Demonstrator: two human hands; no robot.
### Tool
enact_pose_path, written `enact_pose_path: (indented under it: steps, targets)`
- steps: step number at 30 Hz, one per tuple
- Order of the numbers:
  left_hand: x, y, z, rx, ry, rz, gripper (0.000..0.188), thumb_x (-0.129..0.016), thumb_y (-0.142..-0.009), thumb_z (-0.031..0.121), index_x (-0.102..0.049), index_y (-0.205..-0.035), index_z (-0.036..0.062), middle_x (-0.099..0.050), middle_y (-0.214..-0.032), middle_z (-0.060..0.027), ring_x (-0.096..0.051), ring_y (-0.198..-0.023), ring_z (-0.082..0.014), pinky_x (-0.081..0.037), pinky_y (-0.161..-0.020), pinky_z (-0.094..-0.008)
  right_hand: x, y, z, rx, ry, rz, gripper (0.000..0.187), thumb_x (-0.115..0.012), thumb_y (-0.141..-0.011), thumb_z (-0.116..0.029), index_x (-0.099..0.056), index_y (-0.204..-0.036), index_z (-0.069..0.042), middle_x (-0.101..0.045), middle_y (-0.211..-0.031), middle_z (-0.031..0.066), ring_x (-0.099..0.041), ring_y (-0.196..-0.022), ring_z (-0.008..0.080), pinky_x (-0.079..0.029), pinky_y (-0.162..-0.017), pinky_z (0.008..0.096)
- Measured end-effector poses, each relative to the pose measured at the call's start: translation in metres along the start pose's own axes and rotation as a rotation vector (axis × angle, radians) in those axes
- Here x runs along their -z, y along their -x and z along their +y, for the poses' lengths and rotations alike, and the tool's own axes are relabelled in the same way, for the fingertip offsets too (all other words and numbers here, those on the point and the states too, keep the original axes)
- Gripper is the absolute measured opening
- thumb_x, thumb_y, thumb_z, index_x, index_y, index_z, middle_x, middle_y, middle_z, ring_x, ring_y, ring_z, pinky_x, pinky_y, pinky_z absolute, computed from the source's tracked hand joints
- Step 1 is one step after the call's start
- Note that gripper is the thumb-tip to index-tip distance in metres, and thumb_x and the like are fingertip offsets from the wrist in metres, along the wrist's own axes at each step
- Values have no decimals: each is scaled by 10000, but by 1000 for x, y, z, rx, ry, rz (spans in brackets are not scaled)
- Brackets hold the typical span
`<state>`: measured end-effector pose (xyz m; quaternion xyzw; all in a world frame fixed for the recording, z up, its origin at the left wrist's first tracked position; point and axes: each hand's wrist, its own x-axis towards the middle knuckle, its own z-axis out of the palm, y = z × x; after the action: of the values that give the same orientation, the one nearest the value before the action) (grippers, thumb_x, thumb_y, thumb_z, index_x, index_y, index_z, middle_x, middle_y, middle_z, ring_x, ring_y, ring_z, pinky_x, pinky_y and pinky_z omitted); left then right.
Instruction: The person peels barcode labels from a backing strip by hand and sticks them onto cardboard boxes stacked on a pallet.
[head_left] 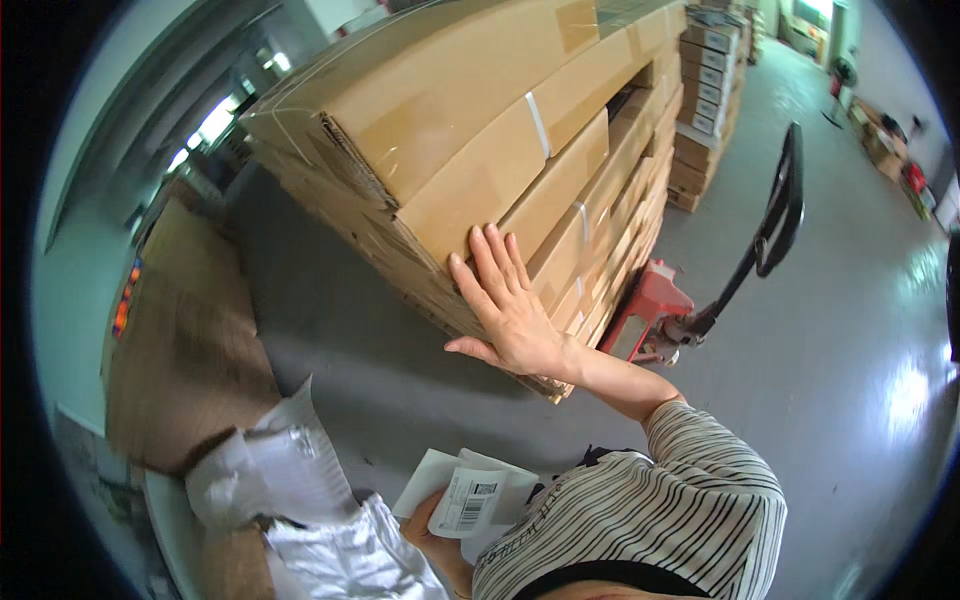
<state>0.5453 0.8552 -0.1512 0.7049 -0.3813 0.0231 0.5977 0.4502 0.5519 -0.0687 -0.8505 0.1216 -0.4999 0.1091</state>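
Observation:
My right hand [508,318] lies flat with spread fingers against the side of a tall stack of brown cardboard cartons [450,120]. Low in front of my body, my left hand [432,535] is closed round several white printed labels [470,498]; one bears a barcode and a square code. Part of that hand is hidden behind the labels. The cartons are taped, with thin pale straps round them, and an opening shows between some in the upper part of the stack.
A red pallet jack [652,305] with a black handle [785,200] stands right of the stack. More boxes [705,90] are piled behind it. At lower left are a brown cardboard sheet [190,330], clear plastic wrap [275,470] and silvery-white sheeting [350,550]. A fan [842,75] stands far right.

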Motion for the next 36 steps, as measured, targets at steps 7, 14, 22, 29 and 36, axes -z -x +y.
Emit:
enact_pose_path:
  steps: [7,14,22,29,36]
  targets:
    - [59,-85,-68,-162,-16,-286,152,-765,-671,43,-749,-821,22,-737,-797,-136,-724,-740,-245,-551,-687,-307,-28,2,0,-91,266,236,901,-691,-820,-484,-293,-1490,-33,-185,-1559,266,-152,-1453,445,-135,-1174,562]
    - [60,-142,-86,-317,-89,-494,195,-754,-692,88,-752,-875,22,-738,-830,-149,-728,-772,-256,-556,-706,-317,-31,7,0,-85,328,283,911,-803,-729,-241,-324,-1478,-40,-223,-1554,247,-202,-1443,433,-183,-1177,538]
    - [3,-188,-46,-401,77,-497,208,-743,-694,9,-736,-903,18,-738,-863,-129,-728,-769,-250,-551,-677,-311,-13,1,-36,-230,167,226,738,-790,-752,-125,-449,-1399,-20,-299,-1527,235,-278,-1428,394,-275,-1150,466]
    - [-23,-190,-20,-386,191,-592,211,-760,-705,26,-729,-913,21,-736,-843,-110,-723,-723,-218,-546,-633,-278,-5,8,-83,-328,-305,45,483,-859,-678,-295,-677,-1045,-39,-661,-958,87,-606,-896,249,-456,-818,347]
    - [-43,-210,-25,-450,289,-657,221,-770,-699,13,-743,-918,15,-745,-837,-108,-720,-725,-174,-539,-641,-257,-5,4,-77,-264,-223,-100,239,-801,-748,-164,-698,-947,-83,-622,-813,49,-588,-830,250,-454,-808,374]
